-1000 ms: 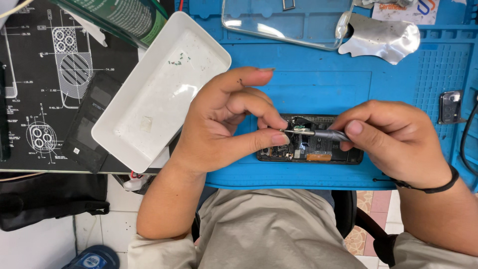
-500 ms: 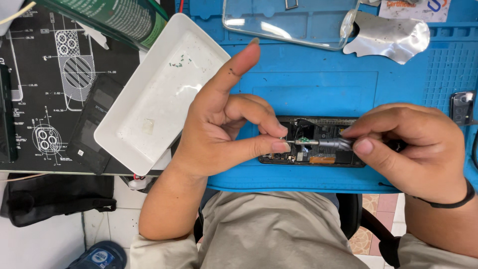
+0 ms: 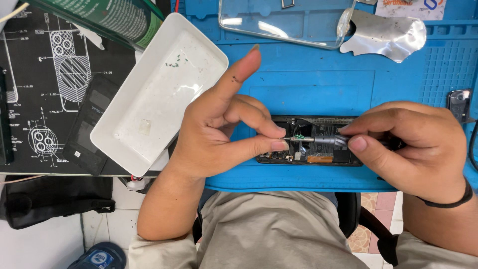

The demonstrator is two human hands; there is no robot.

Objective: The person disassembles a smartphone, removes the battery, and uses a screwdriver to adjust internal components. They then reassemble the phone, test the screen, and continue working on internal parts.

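Between the two hands lies an opened phone (image 3: 318, 142) on the blue mat (image 3: 308, 84), near its front edge. The right hand (image 3: 408, 147) is closed around a thin grey screwdriver (image 3: 318, 140), whose tip points left over the phone's inside. The left hand (image 3: 224, 132) pinches thumb and middle finger together at that tip, with the index finger raised. Left of this hand sits a white tray (image 3: 154, 94), touching a black phone panel (image 3: 89, 124). Behind, a clear case (image 3: 284, 22) and a foil piece (image 3: 386, 35) lie on the mat.

You have a blue work mat (image 3: 318, 74), a white tray (image 3: 159, 94), a black mat with white line drawings (image 3: 45, 84), a green can (image 3: 117, 17) and a grey screwdriver (image 3: 323, 141).
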